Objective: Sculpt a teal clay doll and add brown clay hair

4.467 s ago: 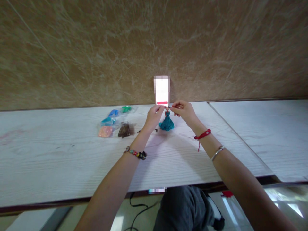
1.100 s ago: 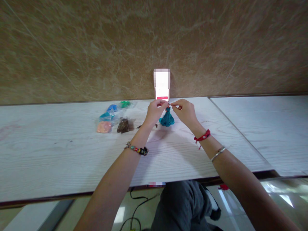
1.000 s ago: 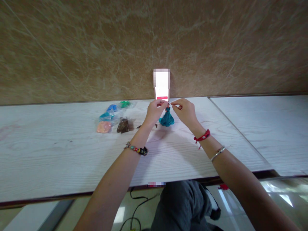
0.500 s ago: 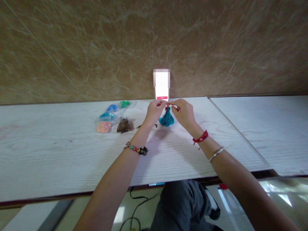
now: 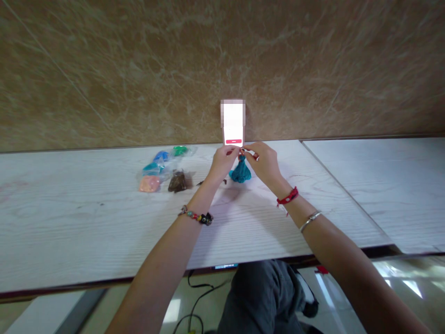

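Note:
A small figure in a teal dress (image 5: pixel 240 171), seemingly of modelling clay, stands on the white table. My left hand (image 5: pixel 223 162) is closed at its upper end, thumb and forefinger pinched together. From the other side my right hand (image 5: pixel 265 162) pinches at the same spot, its fingertips almost meeting the left ones. The figure's head is mostly hidden by my fingers, and any small piece between them is too small to make out. Thin dark brown bits (image 5: pixel 225 182) lie on the table beside my left wrist.
Left of my hands lie bags of brown clay (image 5: pixel 178 181), pink clay (image 5: pixel 149 183), light blue clay (image 5: pixel 153 167), blue clay (image 5: pixel 162 156) and green clay (image 5: pixel 180 150). A lit phone (image 5: pixel 233 130) leans on the marbled wall (image 5: pixel 139 69) behind the figure.
My right hand has shifted slightly to the left, closer in at the top of the figure. My left hand keeps its pinch, and the figure stays in place.

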{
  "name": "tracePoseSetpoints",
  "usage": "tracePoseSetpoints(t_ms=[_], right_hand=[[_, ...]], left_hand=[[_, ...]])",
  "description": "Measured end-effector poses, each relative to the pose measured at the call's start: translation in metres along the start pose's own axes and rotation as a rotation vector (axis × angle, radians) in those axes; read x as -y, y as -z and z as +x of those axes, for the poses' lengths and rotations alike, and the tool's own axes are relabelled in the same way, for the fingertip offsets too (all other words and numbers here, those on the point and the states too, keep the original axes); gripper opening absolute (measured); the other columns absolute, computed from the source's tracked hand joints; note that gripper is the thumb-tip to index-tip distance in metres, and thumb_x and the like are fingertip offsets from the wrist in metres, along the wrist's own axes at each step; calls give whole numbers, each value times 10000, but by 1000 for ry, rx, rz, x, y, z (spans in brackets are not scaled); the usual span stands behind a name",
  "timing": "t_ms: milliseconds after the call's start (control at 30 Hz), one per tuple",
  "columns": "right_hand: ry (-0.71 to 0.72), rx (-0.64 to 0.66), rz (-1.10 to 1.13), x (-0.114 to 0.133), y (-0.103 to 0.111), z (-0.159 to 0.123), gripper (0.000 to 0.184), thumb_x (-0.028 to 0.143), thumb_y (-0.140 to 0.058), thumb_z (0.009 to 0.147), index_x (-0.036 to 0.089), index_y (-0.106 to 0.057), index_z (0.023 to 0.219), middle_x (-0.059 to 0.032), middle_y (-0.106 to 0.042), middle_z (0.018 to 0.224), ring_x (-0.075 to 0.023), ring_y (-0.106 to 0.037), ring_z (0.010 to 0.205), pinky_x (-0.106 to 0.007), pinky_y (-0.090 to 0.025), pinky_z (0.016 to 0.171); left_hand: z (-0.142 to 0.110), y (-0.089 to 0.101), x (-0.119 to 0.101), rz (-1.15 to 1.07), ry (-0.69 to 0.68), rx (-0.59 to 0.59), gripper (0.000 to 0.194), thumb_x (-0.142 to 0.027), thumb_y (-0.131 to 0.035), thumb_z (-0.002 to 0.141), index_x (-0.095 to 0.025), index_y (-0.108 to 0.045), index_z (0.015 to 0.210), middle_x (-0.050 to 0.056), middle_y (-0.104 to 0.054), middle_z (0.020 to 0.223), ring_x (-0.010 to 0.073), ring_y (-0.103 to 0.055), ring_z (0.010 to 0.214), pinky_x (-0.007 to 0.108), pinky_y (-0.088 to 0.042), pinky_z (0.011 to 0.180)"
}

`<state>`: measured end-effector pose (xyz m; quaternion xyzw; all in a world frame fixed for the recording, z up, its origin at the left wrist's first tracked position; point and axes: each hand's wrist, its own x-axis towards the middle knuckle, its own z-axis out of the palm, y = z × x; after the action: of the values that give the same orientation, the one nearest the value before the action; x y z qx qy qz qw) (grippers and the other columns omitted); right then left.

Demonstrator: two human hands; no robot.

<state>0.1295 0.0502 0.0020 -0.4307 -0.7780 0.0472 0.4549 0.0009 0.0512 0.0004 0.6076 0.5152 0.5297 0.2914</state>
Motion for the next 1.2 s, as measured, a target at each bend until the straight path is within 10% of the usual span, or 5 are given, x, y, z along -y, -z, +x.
tracePoseSetpoints(t_ms=[700, 933, 1200], right_hand=[[-53, -31, 31, -1, 1, 4, 205, 190, -485, 796, 155, -658, 900, -57, -655, 845, -107, -541, 645, -248, -412, 624], [-37, -142, 13, 8, 16, -7, 212, 202, -464, 800, 157, -663, 861, -46, -648, 764, -103, -518, 593, -243, -397, 602], [210, 449, -68, 27, -6, -34, 230, 186, -440, 811, 171, -660, 746, -39, -645, 715, -123, -559, 644, -237, -364, 572]], left_hand=[[2, 2, 5, 103, -21, -22, 251, -302, -441, 757, -161, -648, 743, 28, -636, 745, 145, -551, 725, 245, -416, 630], [-5, 54, 14, 586, -63, 66, 207, -265, -506, 712, -150, -661, 789, 71, -646, 828, 160, -556, 695, 295, -433, 699], [-31, 87, 36, 746, -219, 297, 188, -275, -498, 766, -196, -642, 856, 49, -616, 858, 159, -549, 782, 298, -433, 748]])
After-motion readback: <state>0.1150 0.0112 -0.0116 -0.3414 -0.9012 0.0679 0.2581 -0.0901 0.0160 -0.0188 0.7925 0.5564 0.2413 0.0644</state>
